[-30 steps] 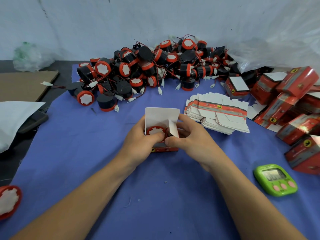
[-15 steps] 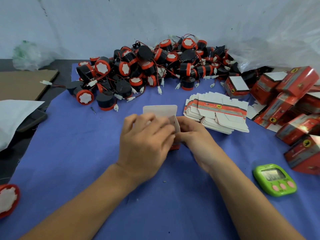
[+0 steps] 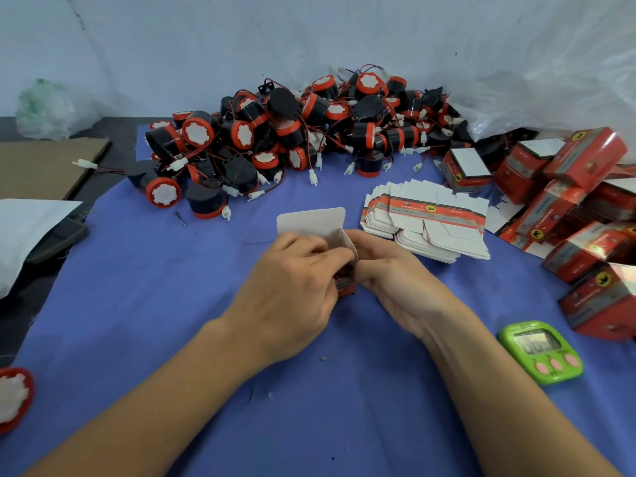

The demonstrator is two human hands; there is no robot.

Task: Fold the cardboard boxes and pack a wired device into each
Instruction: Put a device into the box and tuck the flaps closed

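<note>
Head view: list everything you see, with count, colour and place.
wired devices: big pile, black and red, far centre
stray device: one, red and white, bottom-left edge
open box: one, red with white flaps, between the hands
flat boxes: one stack, white and red, right of hands
folded boxes: heap, red, right edge
timer: one, green, near right
cloth: one, blue, under the hands
cardboard sheet: one, brown, far left
left hand: one, grips open box
right hand: one, holds open box

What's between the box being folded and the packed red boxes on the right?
Head view: a fanned stack of flat cartons lies on the blue cloth between box and packed red boxes.
</note>
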